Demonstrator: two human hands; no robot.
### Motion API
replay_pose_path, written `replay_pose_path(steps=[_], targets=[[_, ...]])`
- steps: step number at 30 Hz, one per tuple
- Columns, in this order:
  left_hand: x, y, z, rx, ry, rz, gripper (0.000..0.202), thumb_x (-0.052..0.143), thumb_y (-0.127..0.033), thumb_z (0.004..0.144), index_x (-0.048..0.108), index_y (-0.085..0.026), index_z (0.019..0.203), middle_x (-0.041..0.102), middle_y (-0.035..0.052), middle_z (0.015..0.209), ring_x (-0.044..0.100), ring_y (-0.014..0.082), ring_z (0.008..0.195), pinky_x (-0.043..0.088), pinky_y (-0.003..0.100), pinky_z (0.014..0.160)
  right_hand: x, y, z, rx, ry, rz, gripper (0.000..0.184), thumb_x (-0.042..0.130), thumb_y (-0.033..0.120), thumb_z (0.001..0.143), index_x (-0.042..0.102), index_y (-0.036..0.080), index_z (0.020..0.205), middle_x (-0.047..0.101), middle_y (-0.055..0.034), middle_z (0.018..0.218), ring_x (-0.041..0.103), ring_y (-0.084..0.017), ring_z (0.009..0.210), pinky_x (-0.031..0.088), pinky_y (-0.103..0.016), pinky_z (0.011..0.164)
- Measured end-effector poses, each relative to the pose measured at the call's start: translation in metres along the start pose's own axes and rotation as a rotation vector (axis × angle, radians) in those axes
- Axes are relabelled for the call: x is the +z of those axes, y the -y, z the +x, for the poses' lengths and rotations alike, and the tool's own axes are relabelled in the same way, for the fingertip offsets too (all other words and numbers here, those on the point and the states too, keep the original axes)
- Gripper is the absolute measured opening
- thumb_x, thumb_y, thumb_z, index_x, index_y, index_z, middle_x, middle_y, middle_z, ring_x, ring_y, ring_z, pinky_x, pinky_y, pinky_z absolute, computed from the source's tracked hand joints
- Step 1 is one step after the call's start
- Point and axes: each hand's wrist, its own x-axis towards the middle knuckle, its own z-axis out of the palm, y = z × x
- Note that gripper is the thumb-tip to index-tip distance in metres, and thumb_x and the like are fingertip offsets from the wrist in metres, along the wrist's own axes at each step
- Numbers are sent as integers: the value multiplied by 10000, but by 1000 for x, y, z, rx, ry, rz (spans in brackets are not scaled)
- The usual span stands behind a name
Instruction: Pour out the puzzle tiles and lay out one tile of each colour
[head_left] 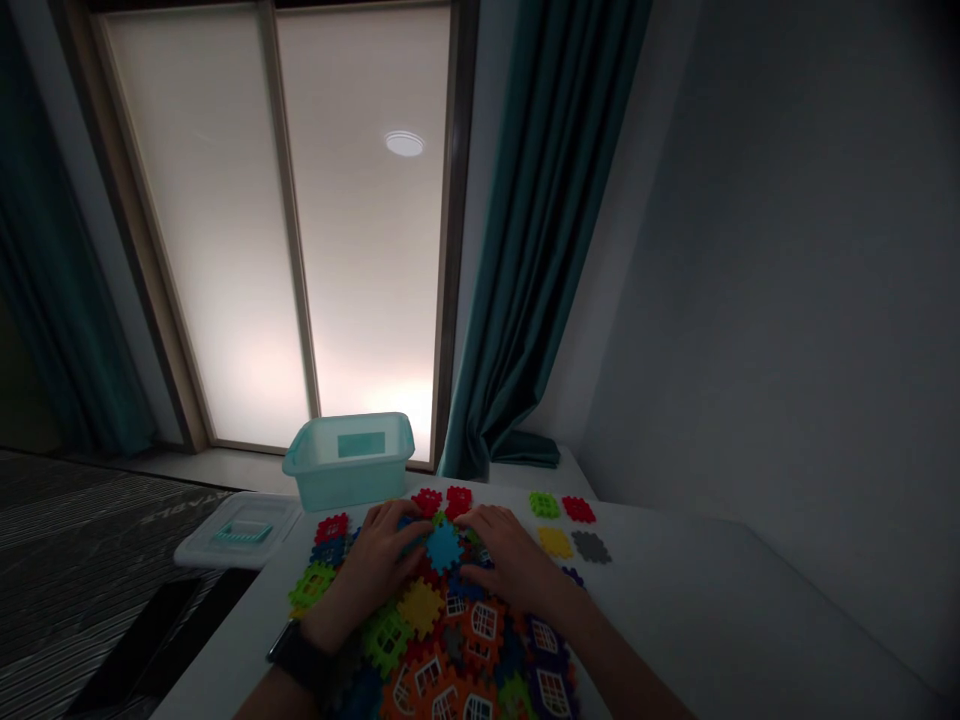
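A pile of toothed plastic building tiles lies in front of me, with orange window tiles nearest. My left hand rests over the pile's far left part, fingers spread and curved, beside a light blue tile. On the other side of that tile is my right hand, thumb and fingers apart over the tiles. Neither hand visibly grips a tile, though some fingertips are partly hidden among them. A yellow tile and a green window tile lie below my left hand.
A teal translucent bin stands at the table's far left, its clear lid beside it. Right of the pile lie a green tile, a red tile, a yellow tile and a grey tile on the white table.
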Motion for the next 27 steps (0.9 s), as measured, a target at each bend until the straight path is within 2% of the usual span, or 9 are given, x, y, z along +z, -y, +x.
replay_pose_path(steps=[8,12,19,21,24,27], targets=[[-6,-4,2,72,59,69,276,594,-125,896,688,-263,1117,616,96,1193,571,314,1113,497,481,962,-1,2,-1,-39,39,-19,526,678,214,880,508,309,1368,581,-56,1355,534,-281,1259,416,-466,1079],[-6,-6,2,75,45,47,237,574,-155,934,694,-263,1108,626,94,1177,585,301,1093,509,463,937,1,3,-1,-46,37,-22,578,699,217,860,490,290,1394,565,-75,1384,526,-289,1269,432,-463,1073],[-6,-5,3,24,-3,-14,202,611,-171,925,687,-250,1094,647,72,1124,598,283,1088,500,461,960,0,1,-1,-58,-19,-35,528,723,200,805,551,229,1303,585,-101,1350,550,-301,1239,440,-483,1076],[-9,-7,2,20,10,-60,253,634,-221,919,660,-255,1169,633,77,1174,587,284,1119,509,446,959,-1,1,0,-57,-46,-34,520,717,192,802,549,227,1293,587,-98,1343,552,-301,1231,447,-485,1069],[-12,-9,0,25,44,-101,476,755,-329,834,602,-259,1279,600,84,1263,561,307,1167,518,449,965,0,0,0,-64,-72,-27,514,714,198,803,543,231,1287,589,-94,1334,562,-300,1214,461,-484,1055],[-9,-8,-2,29,49,-94,545,805,-329,785,595,-263,1283,593,78,1282,550,316,1183,511,460,982,2,0,-1,-69,-81,-31,507,715,208,803,540,233,1278,591,-94,1324,576,-303,1194,469,-494,1044]])
